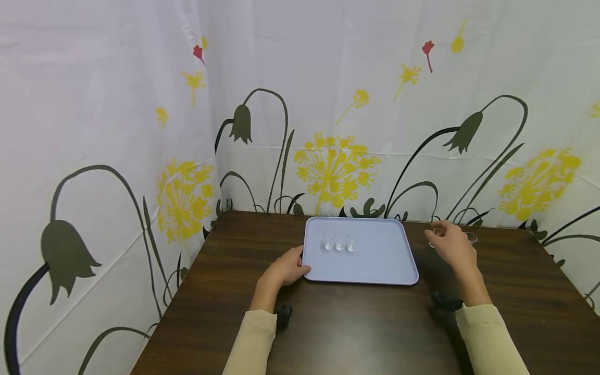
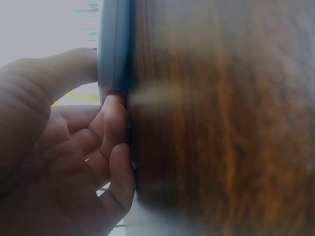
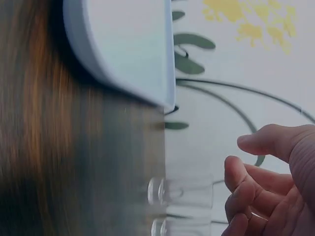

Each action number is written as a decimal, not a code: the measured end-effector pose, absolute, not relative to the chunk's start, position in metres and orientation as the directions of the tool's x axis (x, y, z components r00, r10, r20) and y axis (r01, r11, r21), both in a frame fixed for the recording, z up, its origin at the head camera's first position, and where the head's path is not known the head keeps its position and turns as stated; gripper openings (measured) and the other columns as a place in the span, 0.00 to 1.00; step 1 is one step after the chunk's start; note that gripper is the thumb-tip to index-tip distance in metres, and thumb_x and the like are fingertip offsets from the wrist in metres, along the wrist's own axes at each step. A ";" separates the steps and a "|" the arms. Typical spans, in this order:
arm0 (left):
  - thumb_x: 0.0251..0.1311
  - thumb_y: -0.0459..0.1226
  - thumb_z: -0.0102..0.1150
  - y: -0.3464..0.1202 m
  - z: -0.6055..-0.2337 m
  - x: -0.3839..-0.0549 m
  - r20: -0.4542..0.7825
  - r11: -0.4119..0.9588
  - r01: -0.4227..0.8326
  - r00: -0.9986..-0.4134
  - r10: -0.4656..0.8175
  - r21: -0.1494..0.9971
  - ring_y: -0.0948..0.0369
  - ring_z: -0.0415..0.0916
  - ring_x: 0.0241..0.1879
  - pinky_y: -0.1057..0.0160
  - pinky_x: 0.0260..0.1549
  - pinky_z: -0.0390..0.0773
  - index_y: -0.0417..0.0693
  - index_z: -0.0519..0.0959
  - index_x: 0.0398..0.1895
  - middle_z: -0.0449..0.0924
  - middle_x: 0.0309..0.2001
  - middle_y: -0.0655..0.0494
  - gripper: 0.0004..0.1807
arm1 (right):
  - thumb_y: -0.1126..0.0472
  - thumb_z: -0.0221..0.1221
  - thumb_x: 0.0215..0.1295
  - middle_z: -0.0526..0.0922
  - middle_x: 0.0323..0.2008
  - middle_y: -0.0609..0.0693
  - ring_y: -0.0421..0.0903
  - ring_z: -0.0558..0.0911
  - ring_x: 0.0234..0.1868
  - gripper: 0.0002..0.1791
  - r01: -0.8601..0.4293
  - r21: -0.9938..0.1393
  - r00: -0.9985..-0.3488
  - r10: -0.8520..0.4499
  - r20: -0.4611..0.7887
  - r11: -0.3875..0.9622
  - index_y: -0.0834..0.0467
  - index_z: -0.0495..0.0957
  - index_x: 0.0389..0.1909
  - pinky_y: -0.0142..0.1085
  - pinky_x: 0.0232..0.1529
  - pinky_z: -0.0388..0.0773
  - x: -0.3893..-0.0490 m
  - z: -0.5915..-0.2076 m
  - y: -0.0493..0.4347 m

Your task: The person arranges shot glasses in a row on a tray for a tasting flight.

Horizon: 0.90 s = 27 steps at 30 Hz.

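Observation:
A light blue tray (image 1: 379, 260) lies on the table. My left hand (image 1: 285, 266) grips its left edge, thumb at the rim; in the left wrist view the other fingers (image 2: 115, 123) curl beside and under it. Three small clear glasses (image 1: 339, 244) stand in a row on the tray. To the right of the tray, my right hand (image 1: 452, 247) is over two more small clear glasses. The right wrist view shows the nearer glass (image 3: 184, 192) and the other glass (image 3: 182, 227) just off the fingertips, with a gap between thumb and forefinger and nothing held there.
The dark wooden table (image 1: 361, 328) extends around the tray. Behind it and along its left side hangs a white curtain (image 1: 337, 62) printed with flowers. A black strap (image 1: 284, 316) is on the left wrist and another black band (image 1: 445, 302) on the right.

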<state>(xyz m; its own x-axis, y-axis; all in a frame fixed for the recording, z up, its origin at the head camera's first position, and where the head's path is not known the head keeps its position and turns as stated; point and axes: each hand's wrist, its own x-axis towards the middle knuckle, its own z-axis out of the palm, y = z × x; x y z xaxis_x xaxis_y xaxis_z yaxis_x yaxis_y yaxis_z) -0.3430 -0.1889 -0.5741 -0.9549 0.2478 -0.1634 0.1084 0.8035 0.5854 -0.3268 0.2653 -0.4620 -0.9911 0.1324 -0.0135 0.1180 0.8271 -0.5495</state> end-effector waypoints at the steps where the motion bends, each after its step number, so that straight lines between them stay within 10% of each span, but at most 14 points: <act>1: 0.68 0.48 0.67 -0.189 -0.575 -0.343 -0.163 0.804 0.108 -0.955 0.247 0.584 0.60 0.74 0.32 0.58 0.33 0.73 0.56 0.74 0.61 0.76 0.36 0.57 0.23 | 0.39 0.54 0.79 0.83 0.63 0.66 0.68 0.82 0.59 0.35 0.128 -0.552 -0.990 0.142 -0.019 0.824 0.57 0.71 0.76 0.61 0.42 0.75 -0.327 -0.463 0.268; 14: 0.70 0.49 0.66 -0.188 -0.570 -0.338 -0.170 0.822 0.098 -0.958 0.231 0.561 0.59 0.74 0.33 0.57 0.35 0.72 0.55 0.71 0.67 0.76 0.37 0.57 0.27 | 0.39 0.55 0.77 0.77 0.68 0.69 0.76 0.75 0.65 0.44 0.248 -0.514 -0.969 0.205 -0.139 0.821 0.57 0.56 0.83 0.73 0.55 0.69 -0.336 -0.477 0.282; 27: 0.71 0.47 0.66 -0.185 -0.549 -0.325 -0.174 0.819 0.107 -0.954 0.244 0.564 0.59 0.72 0.34 0.54 0.36 0.71 0.50 0.70 0.67 0.74 0.38 0.55 0.27 | 0.42 0.53 0.78 0.72 0.71 0.74 0.78 0.74 0.65 0.37 0.257 -0.494 -0.966 0.204 -0.158 0.831 0.59 0.62 0.78 0.72 0.53 0.72 -0.337 -0.476 0.286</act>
<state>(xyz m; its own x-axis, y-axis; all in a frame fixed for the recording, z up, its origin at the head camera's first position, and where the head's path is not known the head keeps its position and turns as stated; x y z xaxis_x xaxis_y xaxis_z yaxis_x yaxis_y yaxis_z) -0.3248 -0.1853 -0.5488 -0.9542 0.2439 -0.1736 0.1068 0.8192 0.5635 -0.3369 0.2857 -0.4755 -0.9661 0.2045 -0.1579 0.2566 0.8309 -0.4937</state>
